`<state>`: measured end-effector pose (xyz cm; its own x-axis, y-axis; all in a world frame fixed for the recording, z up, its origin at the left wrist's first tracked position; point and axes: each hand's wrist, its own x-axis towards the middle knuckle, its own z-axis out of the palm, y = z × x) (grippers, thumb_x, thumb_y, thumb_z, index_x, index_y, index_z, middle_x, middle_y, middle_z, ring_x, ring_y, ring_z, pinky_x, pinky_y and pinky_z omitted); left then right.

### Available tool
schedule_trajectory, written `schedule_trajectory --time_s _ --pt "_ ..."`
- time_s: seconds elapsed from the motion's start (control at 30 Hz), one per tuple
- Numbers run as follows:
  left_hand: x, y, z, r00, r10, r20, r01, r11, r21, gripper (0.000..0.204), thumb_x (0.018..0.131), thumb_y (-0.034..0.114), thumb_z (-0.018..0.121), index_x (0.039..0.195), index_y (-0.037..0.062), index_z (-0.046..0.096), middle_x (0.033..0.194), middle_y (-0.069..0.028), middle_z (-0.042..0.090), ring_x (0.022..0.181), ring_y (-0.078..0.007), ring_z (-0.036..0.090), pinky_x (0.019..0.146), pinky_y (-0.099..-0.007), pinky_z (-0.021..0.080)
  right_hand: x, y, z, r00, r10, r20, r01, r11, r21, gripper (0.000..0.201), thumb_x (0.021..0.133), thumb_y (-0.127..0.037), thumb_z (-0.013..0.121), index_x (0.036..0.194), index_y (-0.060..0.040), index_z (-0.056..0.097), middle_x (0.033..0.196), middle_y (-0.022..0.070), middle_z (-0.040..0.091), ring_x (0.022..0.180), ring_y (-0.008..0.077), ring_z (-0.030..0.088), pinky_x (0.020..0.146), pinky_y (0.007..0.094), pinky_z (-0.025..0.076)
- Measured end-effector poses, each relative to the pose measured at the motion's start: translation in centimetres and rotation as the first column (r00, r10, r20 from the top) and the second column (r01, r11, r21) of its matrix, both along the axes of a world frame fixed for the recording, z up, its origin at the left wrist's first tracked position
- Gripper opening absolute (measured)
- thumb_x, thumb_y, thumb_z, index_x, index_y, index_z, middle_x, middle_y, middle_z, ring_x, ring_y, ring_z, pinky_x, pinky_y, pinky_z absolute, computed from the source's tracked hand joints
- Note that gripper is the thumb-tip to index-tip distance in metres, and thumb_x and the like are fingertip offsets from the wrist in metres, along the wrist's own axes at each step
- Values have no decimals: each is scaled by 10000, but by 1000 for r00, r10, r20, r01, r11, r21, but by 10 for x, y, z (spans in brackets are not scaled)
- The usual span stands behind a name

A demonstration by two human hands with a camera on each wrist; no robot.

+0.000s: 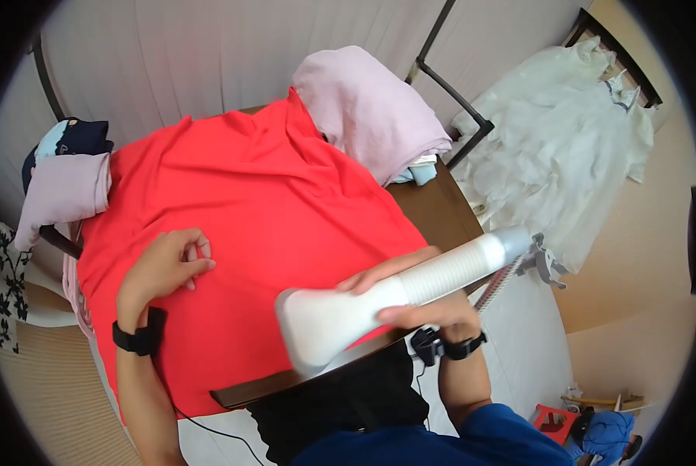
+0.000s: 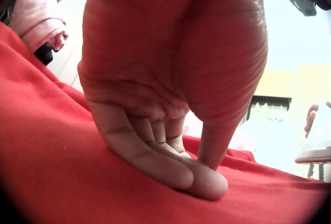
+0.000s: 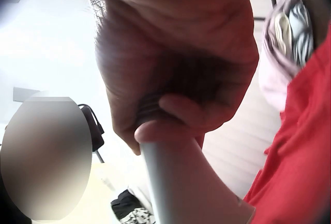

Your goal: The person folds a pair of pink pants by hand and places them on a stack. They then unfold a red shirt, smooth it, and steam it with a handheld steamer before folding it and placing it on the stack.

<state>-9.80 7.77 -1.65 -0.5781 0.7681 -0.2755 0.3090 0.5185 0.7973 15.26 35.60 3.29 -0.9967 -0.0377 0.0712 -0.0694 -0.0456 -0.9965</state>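
Note:
My right hand (image 1: 433, 299) grips a white garment steamer head (image 1: 340, 318) by its ribbed handle (image 1: 449, 272). The broad white nozzle points left over the front part of a red cloth (image 1: 239, 186). From the right wrist view, fingers curl round the handle, and the nozzle (image 3: 181, 182) extends below them. My left hand (image 1: 165, 264) rests on the cloth's left side with its fingers loosely bent. In the left wrist view, the fingertips (image 2: 207, 183) lie on the red fabric, with the thumb close to them and no fold of cloth showing between.
The cloth covers a dark wooden table (image 1: 441, 203). Folded pink fabric (image 1: 371, 109) lies at its back right, another pink bundle (image 1: 64, 190) at left. A hose (image 1: 499, 283) and grey hook (image 1: 548, 264) are at right, a white gown (image 1: 550, 140) beyond. Another person (image 1: 608, 435) appears lower right.

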Motion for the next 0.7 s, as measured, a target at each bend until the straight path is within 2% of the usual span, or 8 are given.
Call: schedule_trajectory --time_s 0.1,0.2,0.3,0.43,0.5,0.53,0.67,0.7 --pt "1 0 1 1000 -4 -17 3 1000 -20 133 909 52 716 892 19 588 606 8 549 499 -70 562 470 -230 442 -20 -40 -10 992 107 71 -107 994 -5 362 781 -40 813 1118 55 724 1147 215 728 1128 299 696 1023 400 531" --pt "1 1 2 1000 -3 -21 2 999 -33 135 910 56 718 895 20 588 607 8 549 502 -71 563 470 -231 441 -31 -68 -18 988 151 13 -152 987 55 352 799 -31 803 1137 28 727 1164 180 733 1138 260 693 1027 375 527" --pt "1 1 1 1000 -3 -23 3 1000 -27 130 910 53 715 899 23 589 607 9 550 503 -72 563 466 -230 440 -40 -78 -21 985 168 35 -170 982 82 348 814 -29 793 1150 25 721 1168 165 734 1138 246 693 1030 361 524" --pt "1 0 0 1000 9 19 -9 1000 -12 125 909 49 713 903 23 590 606 11 549 503 -70 563 466 -227 439 -39 -60 -32 989 135 -52 -132 990 55 378 823 -117 802 1176 -6 723 1128 137 751 1041 197 718 964 319 544" --pt "2 0 1 1000 26 13 -26 1000 -9 131 896 68 727 889 0 615 588 -19 567 497 -90 585 480 -257 440 -31 -39 -28 991 134 9 -134 989 63 380 794 -6 796 1160 44 709 1174 188 725 1165 284 678 1051 399 512" --pt "2 1 1 1000 23 14 -22 1000 -13 131 896 68 727 889 0 615 588 -19 567 497 -90 585 480 -257 440 -26 -29 -25 994 110 17 -111 990 86 371 790 10 786 1150 55 707 1180 200 720 1178 302 671 1063 416 504" --pt "3 2 2 999 38 38 -38 999 -11 125 897 57 726 901 7 611 599 -9 561 503 -88 579 480 -248 440 0 21 -15 998 58 -5 -58 995 81 363 787 3 788 1138 57 711 1168 201 723 1172 307 674 1058 417 508" --pt "3 2 3 998 47 42 -46 999 -12 122 897 53 724 903 9 610 603 -6 559 505 -86 577 480 -245 438 9 33 -7 1000 8 21 -11 988 155 364 777 -10 797 1126 53 716 1158 201 726 1161 309 679 1050 415 513"
